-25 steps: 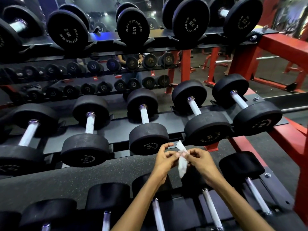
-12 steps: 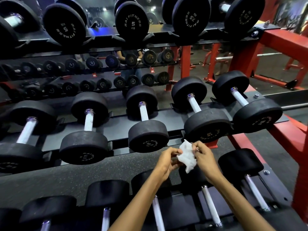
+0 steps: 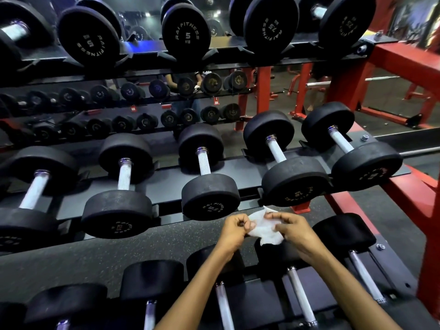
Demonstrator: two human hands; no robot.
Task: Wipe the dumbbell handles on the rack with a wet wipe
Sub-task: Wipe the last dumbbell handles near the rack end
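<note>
A gym floor with red frames lies behind a black three-tier rack point(image 3: 238, 171) loaded with black dumbbells, whose pale handles point(image 3: 203, 160) point toward the camera. Over the lower tier, the left hand point(image 3: 234, 231) and right hand point(image 3: 294, 231) are both pinched shut on a crumpled white wet wipe point(image 3: 265, 228), stretched between them, clear of any handle.
</note>
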